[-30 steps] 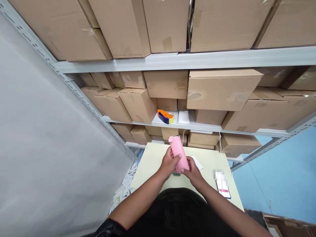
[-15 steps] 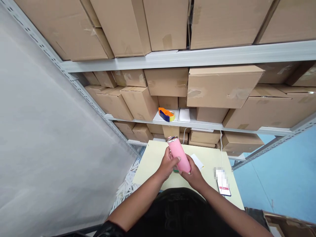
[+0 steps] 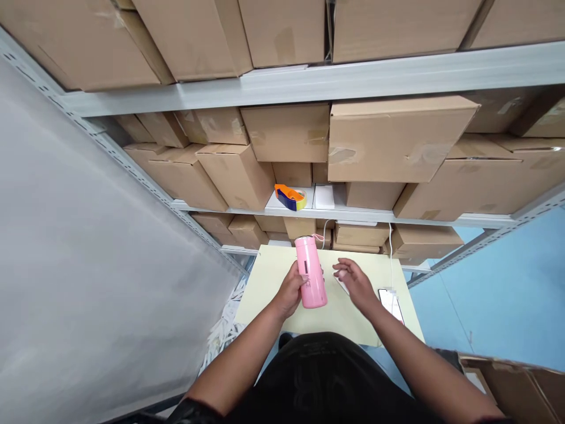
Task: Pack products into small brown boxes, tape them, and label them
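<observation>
One pink drink bottle (image 3: 312, 280) (dark print on its side) is clasped by the left hand (image 3: 290, 290) over a cream table (image 3: 269, 274); the right hand (image 3: 358, 288) hovers nearby, half-open, empty.

Cardboard boxes (image 3: 399, 144) crowding metal shelves (image 3: 309, 85) mark a storeroom.

Metal shelving (image 3: 309, 83) in three visible tiers, loaded with brown cardboard boxes (image 3: 401, 141). Middle tier: an orange and dark blue tape dispenser (image 3: 289, 197), just left of a flat white rectangle (image 3: 325, 197). Below: a pale yellow bench (image 3: 267, 281) bearing a phone (image 3: 391, 303) near its right edge; a white cable (image 3: 391, 250) hangs above it. Left: a grey wall (image 3: 88, 265), with white strips (image 3: 224, 325) heaped beside the bench. Right: a blue wall (image 3: 481, 294); lower right, a brown carton (image 3: 507, 388).
</observation>
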Demonstrator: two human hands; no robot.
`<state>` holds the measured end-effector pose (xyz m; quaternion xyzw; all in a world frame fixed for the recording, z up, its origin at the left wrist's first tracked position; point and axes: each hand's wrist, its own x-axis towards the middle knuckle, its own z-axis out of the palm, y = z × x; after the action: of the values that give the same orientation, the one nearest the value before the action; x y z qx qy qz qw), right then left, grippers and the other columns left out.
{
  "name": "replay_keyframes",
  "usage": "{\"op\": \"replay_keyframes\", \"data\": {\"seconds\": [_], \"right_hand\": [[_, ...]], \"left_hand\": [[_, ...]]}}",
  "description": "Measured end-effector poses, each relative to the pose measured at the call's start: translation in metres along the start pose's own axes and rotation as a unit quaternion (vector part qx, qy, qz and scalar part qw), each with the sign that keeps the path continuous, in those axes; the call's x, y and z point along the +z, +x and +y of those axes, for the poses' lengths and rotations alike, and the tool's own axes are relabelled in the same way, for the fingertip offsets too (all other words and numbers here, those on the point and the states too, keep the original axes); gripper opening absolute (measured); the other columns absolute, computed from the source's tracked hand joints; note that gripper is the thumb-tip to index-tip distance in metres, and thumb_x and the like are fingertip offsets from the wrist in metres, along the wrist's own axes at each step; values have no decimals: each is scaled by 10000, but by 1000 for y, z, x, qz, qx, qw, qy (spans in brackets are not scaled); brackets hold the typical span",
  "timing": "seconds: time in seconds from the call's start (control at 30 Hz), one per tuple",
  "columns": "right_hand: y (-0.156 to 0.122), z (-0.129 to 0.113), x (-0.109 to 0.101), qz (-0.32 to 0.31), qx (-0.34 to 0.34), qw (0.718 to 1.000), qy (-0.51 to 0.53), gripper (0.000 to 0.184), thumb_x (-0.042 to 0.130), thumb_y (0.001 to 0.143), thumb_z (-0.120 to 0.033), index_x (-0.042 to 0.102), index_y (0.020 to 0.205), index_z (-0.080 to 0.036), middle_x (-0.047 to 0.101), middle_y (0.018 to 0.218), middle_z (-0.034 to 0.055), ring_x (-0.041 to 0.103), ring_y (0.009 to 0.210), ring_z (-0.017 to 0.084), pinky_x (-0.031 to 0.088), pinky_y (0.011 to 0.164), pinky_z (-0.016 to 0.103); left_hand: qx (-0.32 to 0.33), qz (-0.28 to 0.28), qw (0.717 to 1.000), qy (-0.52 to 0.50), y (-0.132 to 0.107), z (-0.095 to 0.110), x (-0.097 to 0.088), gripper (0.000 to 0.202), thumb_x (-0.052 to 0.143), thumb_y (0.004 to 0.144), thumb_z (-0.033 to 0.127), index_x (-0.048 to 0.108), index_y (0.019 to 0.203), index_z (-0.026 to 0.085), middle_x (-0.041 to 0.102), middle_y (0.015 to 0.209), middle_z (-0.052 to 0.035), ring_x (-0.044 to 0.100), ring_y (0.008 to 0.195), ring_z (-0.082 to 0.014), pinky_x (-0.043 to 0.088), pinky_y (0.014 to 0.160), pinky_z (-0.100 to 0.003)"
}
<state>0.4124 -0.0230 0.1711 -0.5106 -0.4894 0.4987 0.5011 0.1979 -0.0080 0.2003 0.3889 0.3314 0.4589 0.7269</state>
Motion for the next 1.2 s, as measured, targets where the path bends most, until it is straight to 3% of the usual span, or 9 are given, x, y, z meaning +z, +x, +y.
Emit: {"op": "replay_keyframes", "data": {"seconds": [0.07,0.2,0.43,0.53,0.63,0.73,0.8,0.9,1.2], "right_hand": [[19,-7,-2,7,45,994,95,485,570,929,-619,612,1233,-245,693,1216,120,668,1023,262,526,906,438],[47,-23,13,-90,97,966,221,605,448,930,-728,615,1272,-259,723,1191,111,692,985,264,546,821,403],[54,-38,45,-99,84,986,106,852,425,838,-848,520,1412,-225,734,1168,147,715,931,325,563,657,414],[59,-34,45,-32,60,992,103,736,583,817,-749,591,1324,-216,743,1131,139,711,953,319,580,728,419],[65,-26,33,101,36,990,93,625,716,766,-613,655,1232,-200,744,1109,120,703,920,283,579,753,397],[66,-20,11,229,6,972,48,575,792,711,-509,679,1181,-198,729,1154,107,688,947,256,572,803,388],[64,-18,-1,279,-15,960,24,568,812,701,-476,674,1176,-197,718,1184,107,679,997,253,563,859,398],[62,-15,-3,301,-29,953,9,561,807,721,-464,657,1188,-192,706,1206,115,674,1049,253,550,921,414],[62,16,46,188,-39,972,-139,683,761,788,-476,535,1369,-195,689,1247,130,672,1089,257,548,975,430]], "left_hand": [[-40,-50,995,-71,1,-3,-4,614,662,771,398,537,1318,147,708,1168,-176,705,951,-314,542,857,-479],[-109,-119,977,-142,6,-8,-8,632,586,742,394,568,1315,125,719,1161,-190,720,905,-324,542,812,-463],[-217,-161,962,-40,19,5,-22,709,497,759,608,668,1206,83,720,1119,-233,718,899,-366,537,784,-468],[-204,-178,963,13,31,12,-30,693,447,845,649,664,1212,103,727,1071,-203,711,907,-355,530,796,-462],[-103,-116,970,190,43,13,-50,529,439,934,612,688,1101,176,724,986,-107,672,920,-281,502,836,-399],[-17,-4,901,433,53,3,-82,348,554,914,539,671,955,214,693,955,-62,625,909,-234,455,817,-338],[-31,35,848,528,57,-9,-100,310,629,869,525,647,911,219,686,967,-64,619,882,-228,432,767,-322],[-90,24,815,572,65,-32,-117,310,653,851,529,620,845,221,687,905,-55,620,815,-223,406,704,-309],[-237,7,899,368,76,-64,-128,96,596,869,277,614,833,190,692,789,-24,678,674,-170,461,604,-258]]}}
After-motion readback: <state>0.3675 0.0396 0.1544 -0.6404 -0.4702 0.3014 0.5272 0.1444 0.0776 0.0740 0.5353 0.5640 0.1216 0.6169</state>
